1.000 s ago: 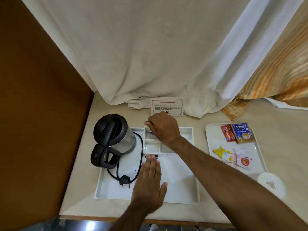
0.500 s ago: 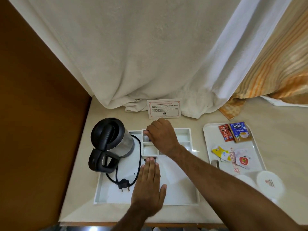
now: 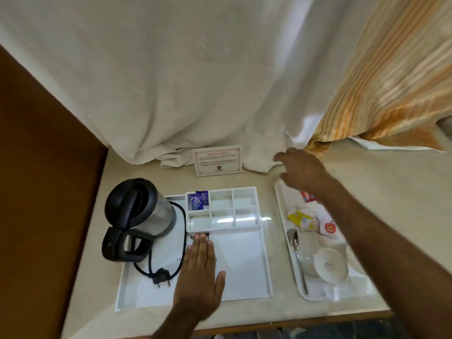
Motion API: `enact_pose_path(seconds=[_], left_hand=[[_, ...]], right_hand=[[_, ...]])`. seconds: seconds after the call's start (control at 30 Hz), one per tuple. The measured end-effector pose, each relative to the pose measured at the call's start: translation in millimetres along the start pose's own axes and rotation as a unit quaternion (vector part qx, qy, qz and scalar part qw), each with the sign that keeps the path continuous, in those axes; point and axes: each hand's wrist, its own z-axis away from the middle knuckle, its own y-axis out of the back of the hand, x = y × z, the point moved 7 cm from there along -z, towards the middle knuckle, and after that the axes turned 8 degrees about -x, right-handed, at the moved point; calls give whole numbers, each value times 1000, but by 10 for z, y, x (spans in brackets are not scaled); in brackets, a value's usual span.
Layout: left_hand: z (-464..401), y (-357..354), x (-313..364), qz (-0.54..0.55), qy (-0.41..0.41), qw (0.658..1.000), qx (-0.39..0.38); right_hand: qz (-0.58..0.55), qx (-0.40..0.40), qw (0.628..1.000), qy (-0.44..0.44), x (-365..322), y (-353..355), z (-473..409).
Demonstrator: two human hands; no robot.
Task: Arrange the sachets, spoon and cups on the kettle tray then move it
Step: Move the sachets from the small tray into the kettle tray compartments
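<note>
The white kettle tray (image 3: 265,260) holds a black and steel kettle (image 3: 140,214) at its left and a block of small compartments at the back. Purple sachets (image 3: 198,199) lie in the back left compartment. My left hand (image 3: 199,277) rests flat on the tray floor, fingers together. My right hand (image 3: 302,170) hovers empty, fingers apart, above the far end of a second white tray (image 3: 283,206) to the right. That tray carries red (image 3: 308,196), yellow (image 3: 300,216) and white sachets (image 3: 327,227), a metal spoon (image 3: 297,255) and an upturned white cup (image 3: 330,264).
A small printed card (image 3: 219,160) stands behind the kettle tray against a cream curtain (image 3: 195,81). A brown wall (image 3: 44,192) closes the left side. The kettle's black cord and plug (image 3: 161,277) lie on the tray floor. An orange striped curtain (image 3: 391,81) hangs at the right.
My right hand left the purple sachets in the back left compartment and swung right, over the second tray. My left hand has stayed flat on the kettle tray.
</note>
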Motion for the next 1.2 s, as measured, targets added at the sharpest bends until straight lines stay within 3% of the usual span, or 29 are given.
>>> enact_pose_path(seconds=[0.07, 0.13, 0.3, 0.47, 0.6, 0.7, 0.9, 1.0, 1.2], left_hand=[[1, -12, 4, 3, -2, 1000, -1], [1, -11, 23, 6, -11, 1000, -1], [7, 31, 38, 5, -13, 1000, 3], [10, 74, 57, 5, -14, 1000, 4], [16, 87, 72, 6, -16, 1000, -2], [12, 81, 62, 7, -11, 1000, -6], [2, 69, 55, 14, -4, 1000, -13], [-1, 51, 47, 13, 2, 1000, -26], [-6, 68, 55, 10, -1, 1000, -20]], right_hand=[[80, -133, 986, -56, 420, -125, 75], [93, -172, 978, -74, 556, -235, 130], [98, -121, 985, -79, 414, -499, 220], [22, -51, 992, -110, 360, -506, 273], [-99, 9, 987, -127, 270, -468, 337], [-222, 77, 952, -196, 418, -395, 388], [-244, -15, 936, -252, 331, -597, 312], [-251, -9, 934, -254, 246, -637, 269], [-333, -94, 908, -235, 282, -667, 211]])
